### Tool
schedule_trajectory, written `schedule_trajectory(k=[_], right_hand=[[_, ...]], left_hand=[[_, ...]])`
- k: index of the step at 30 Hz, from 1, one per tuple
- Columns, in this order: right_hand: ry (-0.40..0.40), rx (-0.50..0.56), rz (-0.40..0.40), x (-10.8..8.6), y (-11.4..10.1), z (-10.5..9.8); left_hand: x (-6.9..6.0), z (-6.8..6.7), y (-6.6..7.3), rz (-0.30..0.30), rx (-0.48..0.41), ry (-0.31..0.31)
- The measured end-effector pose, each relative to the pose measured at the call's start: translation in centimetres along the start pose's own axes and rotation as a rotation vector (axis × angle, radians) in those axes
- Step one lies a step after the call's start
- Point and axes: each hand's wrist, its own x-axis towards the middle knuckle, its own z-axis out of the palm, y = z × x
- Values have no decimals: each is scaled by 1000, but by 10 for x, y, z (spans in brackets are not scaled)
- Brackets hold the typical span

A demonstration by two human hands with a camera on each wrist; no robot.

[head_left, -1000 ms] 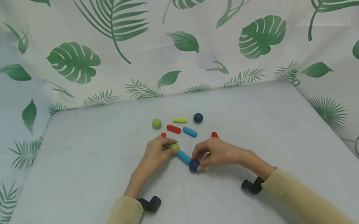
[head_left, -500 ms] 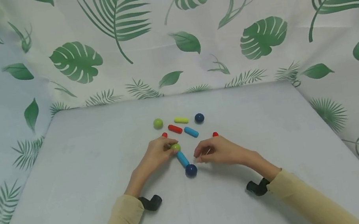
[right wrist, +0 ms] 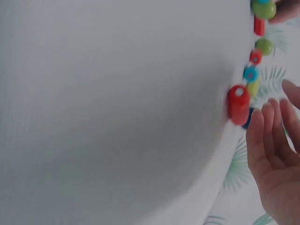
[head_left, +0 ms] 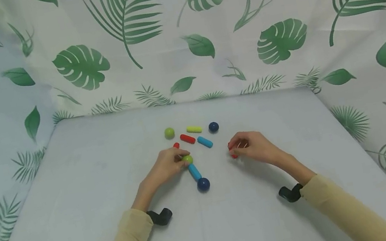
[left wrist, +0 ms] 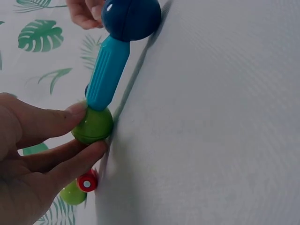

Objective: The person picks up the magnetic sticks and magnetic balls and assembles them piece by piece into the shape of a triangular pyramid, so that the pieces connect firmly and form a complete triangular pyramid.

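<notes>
A person's left hand (head_left: 167, 164) pinches a green ball (left wrist: 93, 127) between thumb and fingers at a white bench (head_left: 75, 201), the ball touching a light blue rod (left wrist: 108, 72) capped at its near end by a navy ball (left wrist: 131, 18). The right hand (head_left: 253, 146), thumb parted from extended fingers, is at a red rod (right wrist: 238, 105); whether they touch cannot be told. Farther back lie a second green ball (head_left: 169, 133), yellow rod (head_left: 193, 129), second navy ball (head_left: 213, 127), second red rod (head_left: 187, 138) and second blue rod (head_left: 205, 142).
</notes>
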Motion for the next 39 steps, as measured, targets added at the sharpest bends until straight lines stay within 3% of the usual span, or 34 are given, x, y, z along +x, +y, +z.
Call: schedule_trajectory(k=[7,13,22,31,39], right_hand=[[43,9,170,6,15,-1],[8,-50,211,12,16,8],[-36,-80,165,11,5,11],[-98,-72,0,17,-7,17],[-143,-41,-66,26,-23,34]], left_hand=[[-2,-5,-1,-2,-14,-26],[-3,-4,-4,-6,-24,-47],[-3,-1,-2,-13,-43,-41],[-3,-2,-2,-53,-18,-58],[-3,-2,-4,-62,-24,-57]])
